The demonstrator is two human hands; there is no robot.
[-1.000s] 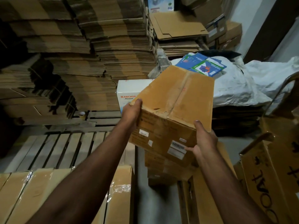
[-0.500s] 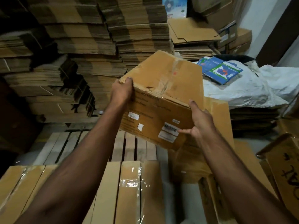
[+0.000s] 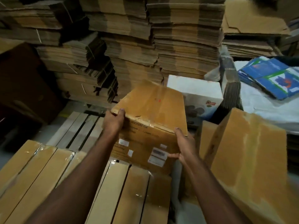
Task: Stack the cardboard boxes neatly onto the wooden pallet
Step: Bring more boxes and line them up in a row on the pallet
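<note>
The cardboard box (image 3: 152,120) is held tilted between both hands above the wooden pallet (image 3: 77,128), the left hand (image 3: 114,121) grasping its near left corner and the right hand (image 3: 184,145) grasping its right edge.

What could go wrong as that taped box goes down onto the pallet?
1. The left hand and right hand grip only two near corners of the tilted cardboard box, so it may slip or drop unevenly.
2. The boxes already on the pallet sit right beneath it; its lower edge could catch on them.
3. Bare wooden pallet slats have gaps, so a corner might land crooked.
</note>
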